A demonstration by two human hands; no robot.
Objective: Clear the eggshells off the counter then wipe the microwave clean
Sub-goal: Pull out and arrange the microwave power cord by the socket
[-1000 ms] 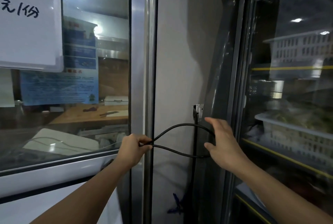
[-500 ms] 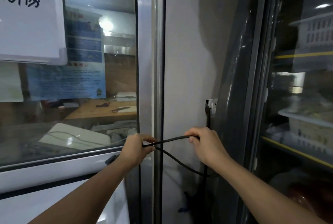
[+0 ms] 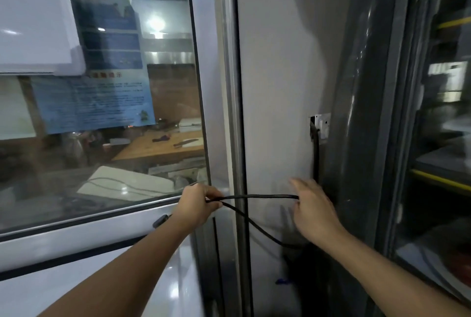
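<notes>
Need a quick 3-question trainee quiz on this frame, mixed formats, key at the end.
1. True or false: the left hand pinches a folded black cable.
2. Which way does the upper strand of the cable run from the left hand?
A. Straight up the window glass
B. Across the metal frame post to the right hand
C. Down to the floor
3. Fill in: a second black cord hangs down from the white ____ on the wall, above the right hand.

Key: 1 true; 2 B; 3 socket.
</notes>
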